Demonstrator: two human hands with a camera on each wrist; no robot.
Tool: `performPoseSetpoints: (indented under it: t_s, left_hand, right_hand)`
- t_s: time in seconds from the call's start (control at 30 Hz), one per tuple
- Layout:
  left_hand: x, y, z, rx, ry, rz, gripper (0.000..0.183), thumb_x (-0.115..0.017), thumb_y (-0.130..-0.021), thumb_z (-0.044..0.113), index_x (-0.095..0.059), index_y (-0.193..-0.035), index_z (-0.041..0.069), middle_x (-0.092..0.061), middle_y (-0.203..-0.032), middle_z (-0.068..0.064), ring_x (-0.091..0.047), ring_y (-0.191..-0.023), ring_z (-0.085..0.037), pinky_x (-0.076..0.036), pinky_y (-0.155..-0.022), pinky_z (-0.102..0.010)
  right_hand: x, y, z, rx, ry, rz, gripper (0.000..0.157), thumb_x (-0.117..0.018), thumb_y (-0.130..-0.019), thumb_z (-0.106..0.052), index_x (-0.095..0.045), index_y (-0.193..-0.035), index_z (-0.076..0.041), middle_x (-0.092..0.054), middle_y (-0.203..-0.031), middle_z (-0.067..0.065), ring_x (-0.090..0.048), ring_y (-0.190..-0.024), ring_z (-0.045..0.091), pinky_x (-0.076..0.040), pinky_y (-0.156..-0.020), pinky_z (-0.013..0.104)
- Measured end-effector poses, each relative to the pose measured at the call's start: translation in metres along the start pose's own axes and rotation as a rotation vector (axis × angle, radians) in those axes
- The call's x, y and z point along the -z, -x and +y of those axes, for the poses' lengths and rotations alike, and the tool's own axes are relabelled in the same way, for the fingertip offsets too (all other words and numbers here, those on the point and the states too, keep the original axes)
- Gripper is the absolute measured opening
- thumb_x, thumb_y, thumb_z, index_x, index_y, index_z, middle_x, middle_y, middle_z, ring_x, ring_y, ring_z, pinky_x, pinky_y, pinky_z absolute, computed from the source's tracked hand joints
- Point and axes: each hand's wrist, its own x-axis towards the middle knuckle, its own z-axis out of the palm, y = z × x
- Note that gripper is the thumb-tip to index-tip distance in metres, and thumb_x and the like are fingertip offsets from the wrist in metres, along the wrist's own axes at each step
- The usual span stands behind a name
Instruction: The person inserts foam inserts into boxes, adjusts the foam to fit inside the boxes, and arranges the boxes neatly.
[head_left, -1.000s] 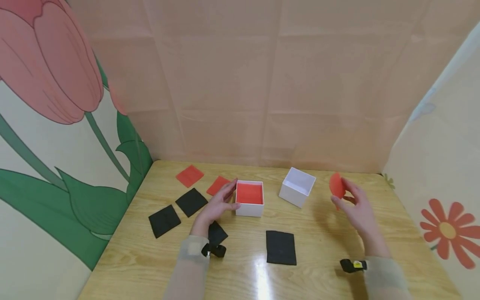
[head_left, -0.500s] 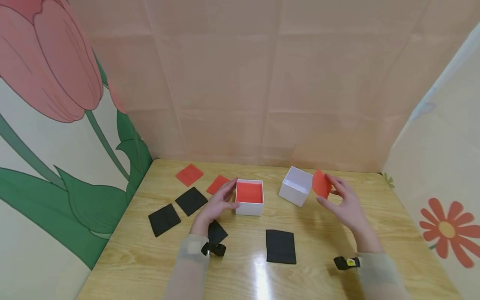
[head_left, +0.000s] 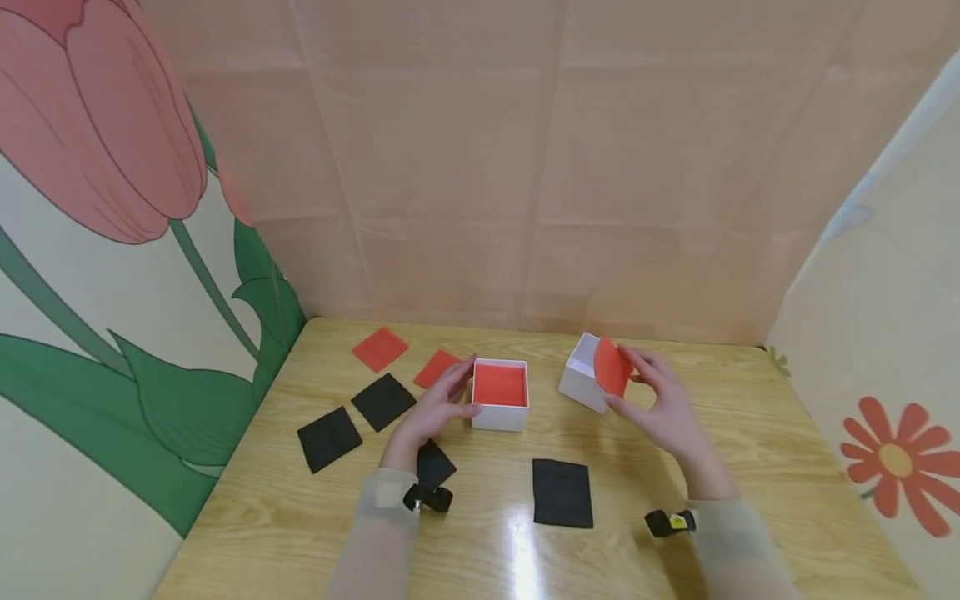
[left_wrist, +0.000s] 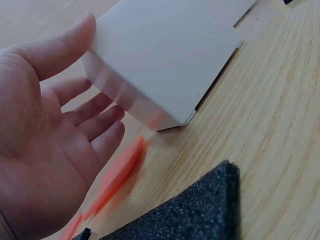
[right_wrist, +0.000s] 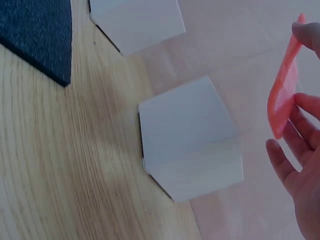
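My right hand (head_left: 656, 406) pinches a thin red foam sheet (head_left: 612, 367) between thumb and fingers, bending it a little. In the head view the sheet overlaps the right side of an open white box (head_left: 582, 385). The right wrist view has the sheet (right_wrist: 284, 90) held up above and beside that box (right_wrist: 185, 135). My left hand (head_left: 429, 417) rests at the left side of a second white box (head_left: 499, 419), thumb near its front corner. A red square (head_left: 500, 385) fills that box's opening. The left wrist view has the thumb and fingers at the box's (left_wrist: 160, 55) edge.
Two red squares, one farther back (head_left: 380, 349) and one beside the left hand (head_left: 435, 368), lie on the wooden table (head_left: 480, 533). Several black foam squares lie around, including one (head_left: 562, 493) in front. A draped cloth (head_left: 525, 167) hangs behind the table.
My right hand has moved left with the red foam sheet, from the table's right side to the open white box. The left hand has stayed at its box.
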Motion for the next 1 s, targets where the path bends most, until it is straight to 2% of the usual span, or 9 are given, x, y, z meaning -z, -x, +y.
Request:
performPoseSetpoints:
  t_s: [0.13,0.33,0.53,0.77,1.0]
  left_hand:
    - [0.000,0.000,0.000,-0.001,0.008,-0.006,0.094,-0.082,-0.094,0.014,-0.029,-0.171,0.022,-0.028,-0.175,-0.003,-0.025,-0.161,-0.026,-0.027,-0.128,-0.045]
    - [-0.001,0.001,0.002,-0.010,0.034,-0.028,0.093,-0.080,-0.095,0.012,-0.029,-0.171,0.023,-0.029,-0.175,-0.003,-0.026,-0.161,-0.026,-0.025,-0.128,-0.043]
    - [-0.001,0.001,0.003,-0.009,0.042,-0.034,0.093,-0.080,-0.095,0.011,-0.028,-0.172,0.020,-0.028,-0.175,-0.005,-0.025,-0.161,-0.028,-0.025,-0.129,-0.045]
    - [-0.002,0.001,0.002,-0.019,0.017,-0.028,0.095,-0.081,-0.095,0.013,-0.026,-0.172,0.017,-0.027,-0.176,-0.006,-0.024,-0.162,-0.028,-0.023,-0.129,-0.046]
    - [-0.002,-0.001,0.001,-0.026,0.009,-0.023,0.097,-0.082,-0.094,0.015,-0.023,-0.172,0.012,-0.025,-0.176,-0.009,-0.023,-0.162,-0.029,-0.023,-0.129,-0.048]
  right_hand:
    - [-0.007,-0.004,-0.008,0.028,-0.002,-0.017,0.085,-0.092,-0.084,-0.015,-0.054,-0.159,-0.019,-0.057,-0.149,0.007,-0.059,-0.119,0.028,-0.047,-0.092,0.018]
    - [-0.015,-0.010,-0.019,0.086,-0.007,-0.039,0.087,-0.093,-0.083,-0.014,-0.054,-0.160,-0.017,-0.058,-0.147,0.009,-0.058,-0.117,0.027,-0.051,-0.094,0.026]
    - [-0.020,-0.016,-0.030,0.130,-0.018,-0.065,0.085,-0.093,-0.082,-0.014,-0.054,-0.158,-0.012,-0.058,-0.147,0.010,-0.058,-0.118,0.027,-0.050,-0.095,0.021]
    - [-0.025,-0.023,-0.041,0.147,-0.030,-0.097,0.084,-0.094,-0.082,-0.015,-0.056,-0.157,-0.015,-0.057,-0.151,0.007,-0.058,-0.125,0.026,-0.052,-0.097,0.024]
    - [-0.033,-0.028,-0.051,0.150,-0.052,-0.169,0.084,-0.093,-0.083,-0.020,-0.055,-0.158,-0.016,-0.054,-0.153,0.006,-0.055,-0.131,0.026,-0.057,-0.099,0.041]
